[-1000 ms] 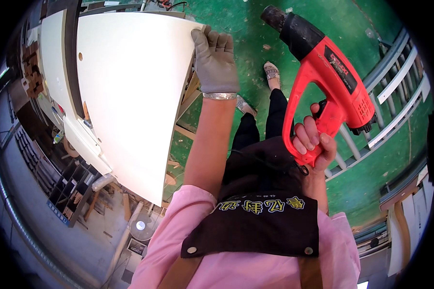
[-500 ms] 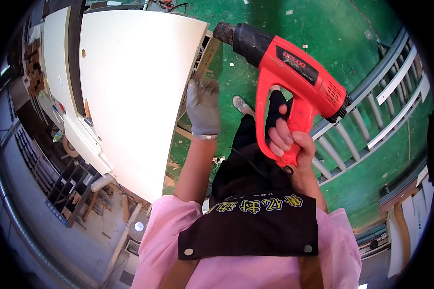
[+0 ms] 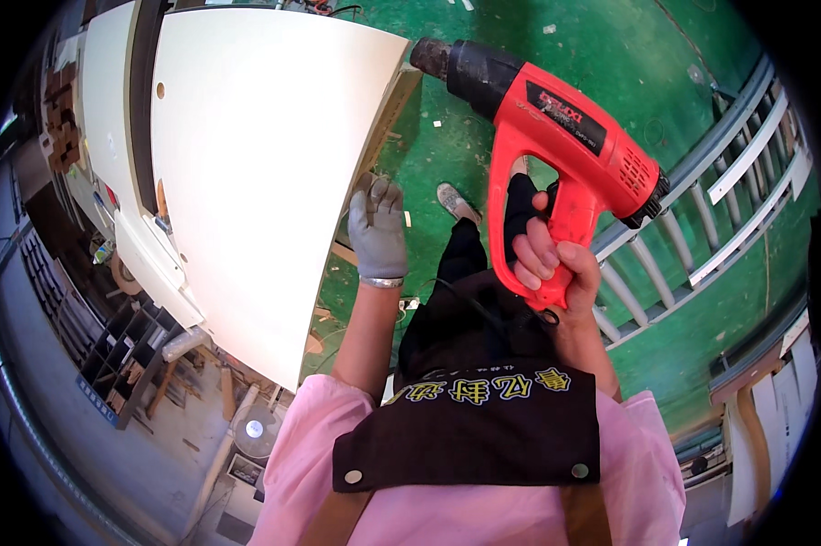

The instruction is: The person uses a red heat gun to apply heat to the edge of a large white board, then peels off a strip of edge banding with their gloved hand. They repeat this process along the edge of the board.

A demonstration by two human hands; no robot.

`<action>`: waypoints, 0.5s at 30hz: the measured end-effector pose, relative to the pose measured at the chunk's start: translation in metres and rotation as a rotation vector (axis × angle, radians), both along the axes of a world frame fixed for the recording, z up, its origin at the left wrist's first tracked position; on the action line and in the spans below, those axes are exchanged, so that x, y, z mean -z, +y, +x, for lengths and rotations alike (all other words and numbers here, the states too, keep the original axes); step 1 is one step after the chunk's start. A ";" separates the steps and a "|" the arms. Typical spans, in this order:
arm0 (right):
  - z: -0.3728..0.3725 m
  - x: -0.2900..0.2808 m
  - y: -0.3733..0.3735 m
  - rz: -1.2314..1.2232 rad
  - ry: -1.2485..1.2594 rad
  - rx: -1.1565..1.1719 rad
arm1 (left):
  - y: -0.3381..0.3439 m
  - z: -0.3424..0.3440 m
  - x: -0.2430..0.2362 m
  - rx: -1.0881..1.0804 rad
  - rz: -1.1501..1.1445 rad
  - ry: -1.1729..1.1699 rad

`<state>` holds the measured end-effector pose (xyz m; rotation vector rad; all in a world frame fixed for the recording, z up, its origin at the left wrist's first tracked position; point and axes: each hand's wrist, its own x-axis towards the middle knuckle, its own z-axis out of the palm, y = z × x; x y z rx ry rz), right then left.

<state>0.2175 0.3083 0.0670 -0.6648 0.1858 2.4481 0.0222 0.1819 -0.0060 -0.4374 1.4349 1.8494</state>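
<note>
My bare right hand [image 3: 556, 259] is wrapped round the handle of a red and black heat gun [image 3: 570, 118]. Its dark nozzle points left, beside the far right corner of a large white panel [image 3: 247, 173]. My left hand [image 3: 379, 241], in a grey glove, is at the panel's right edge [image 3: 360, 173]. The thumb lies along that edge and the fingers are loosely bent, with no object visible in them. Whether the fingertips press on the edge is hard to make out.
A metal roller conveyor [image 3: 702, 209] curves along the right. Beyond the panel on the left are more boards [image 3: 110, 118] and a dark compartment rack [image 3: 128, 355] with offcuts. Small scraps dot the green floor [image 3: 456, 100]. My shoe [image 3: 458, 202] shows below the gun.
My left hand has slid a little nearer to me along the panel's edge, its fingers more bent. The heat gun stays in my right hand, shifted slightly right in view.
</note>
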 end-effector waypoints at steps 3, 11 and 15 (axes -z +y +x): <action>0.001 0.000 0.002 0.008 -0.007 -0.002 | -0.005 0.000 0.001 -0.004 -0.043 0.030; 0.004 -0.002 0.002 0.008 -0.011 -0.019 | -0.020 -0.003 0.012 -0.023 0.003 -0.004; 0.008 -0.002 -0.004 0.024 0.005 -0.120 | -0.022 -0.002 0.012 -0.034 -0.021 -0.012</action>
